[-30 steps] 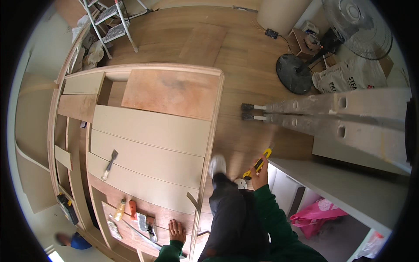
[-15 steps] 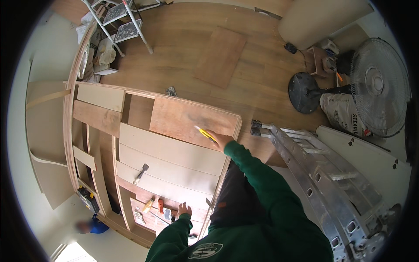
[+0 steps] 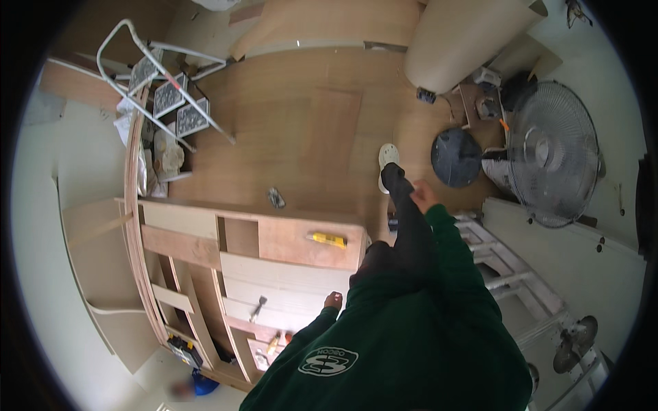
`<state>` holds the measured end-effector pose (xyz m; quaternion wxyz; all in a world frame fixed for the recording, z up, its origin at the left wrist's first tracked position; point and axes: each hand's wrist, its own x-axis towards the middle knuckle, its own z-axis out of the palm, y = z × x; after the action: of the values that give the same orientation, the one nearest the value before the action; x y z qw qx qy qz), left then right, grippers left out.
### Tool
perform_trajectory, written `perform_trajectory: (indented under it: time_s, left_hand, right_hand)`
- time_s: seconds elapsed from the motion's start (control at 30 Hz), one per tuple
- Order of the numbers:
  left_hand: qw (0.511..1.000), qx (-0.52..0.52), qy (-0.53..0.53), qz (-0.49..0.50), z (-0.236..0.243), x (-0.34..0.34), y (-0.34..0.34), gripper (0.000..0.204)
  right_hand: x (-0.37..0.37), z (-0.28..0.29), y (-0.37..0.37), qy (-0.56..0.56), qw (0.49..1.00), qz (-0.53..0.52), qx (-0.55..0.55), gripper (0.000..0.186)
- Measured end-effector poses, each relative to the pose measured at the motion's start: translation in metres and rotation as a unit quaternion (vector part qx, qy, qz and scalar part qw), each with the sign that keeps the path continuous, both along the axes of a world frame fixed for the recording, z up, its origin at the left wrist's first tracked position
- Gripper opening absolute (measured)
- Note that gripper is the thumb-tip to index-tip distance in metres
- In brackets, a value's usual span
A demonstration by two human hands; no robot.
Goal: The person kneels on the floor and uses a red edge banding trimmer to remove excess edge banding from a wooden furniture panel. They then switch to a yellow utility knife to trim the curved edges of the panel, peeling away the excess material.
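Observation:
The yellow utility knife [image 3: 329, 239] lies on a plywood panel [image 3: 295, 246] at the far right of the wooden frame, with neither hand on it. My right hand [image 3: 425, 196] is beside my right leg, out past the frame's right end, its fingers loosely apart and holding nothing. My left hand [image 3: 334, 300] is curled closed over the right part of the pale boards [image 3: 284, 275]; a small whitish spot shows at it, too small to name. A scraper [image 3: 258, 308] rests on the pale boards to its left.
Beside my right leg leans an aluminium ladder [image 3: 507, 274]. A pedestal fan [image 3: 548, 151] with a round black base [image 3: 457, 157] stands beyond it. A white step stool [image 3: 171, 96] is at the far left. A dark, grey-flecked object [image 3: 276, 198] lies on the floor.
My right hand has let go of the utility knife and moved right, off the frame. My left hand has lifted from the tools. My body has shifted right, with one foot stepping forward on the floor.

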<state>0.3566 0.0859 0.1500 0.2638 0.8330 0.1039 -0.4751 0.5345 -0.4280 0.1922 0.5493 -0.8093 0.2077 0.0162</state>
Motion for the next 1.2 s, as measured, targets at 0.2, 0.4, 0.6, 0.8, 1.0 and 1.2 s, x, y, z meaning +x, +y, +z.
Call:
perform_trajectory:
  time_s: [0.2,0.4,0.6,0.8,1.0,1.2]
  left_hand:
    - [0.982,0.031,-0.152,0.105,-0.037,0.239,-0.073,0.014]
    - [0.963,-0.012,-0.237,0.125,0.005,0.484,-0.206,0.025]
    - [0.972,0.044,-0.158,0.170,0.026,0.545,-0.259,0.026]
    - [0.995,0.077,0.064,0.002,0.000,0.603,-0.260,0.037]
    - [0.982,0.113,0.051,-0.141,0.002,0.893,-0.274,0.047]
    - [0.937,0.065,-0.161,-0.302,0.063,1.389,-0.452,0.041]
  right_hand:
    - [-0.020,-0.079,-0.149,0.434,0.892,-0.121,-0.027,0.029]
    - [0.103,-0.046,-0.203,0.431,0.899,0.022,-0.076,0.035]
    - [0.335,0.014,-0.232,0.303,0.924,0.160,-0.172,0.032]
    - [0.588,0.008,-0.274,0.211,0.968,0.138,0.008,0.027]
    - [0.710,-0.014,-0.328,0.278,0.956,-0.090,0.010,0.028]
    - [0.707,0.010,-0.359,0.387,0.900,-0.183,0.082,0.025]
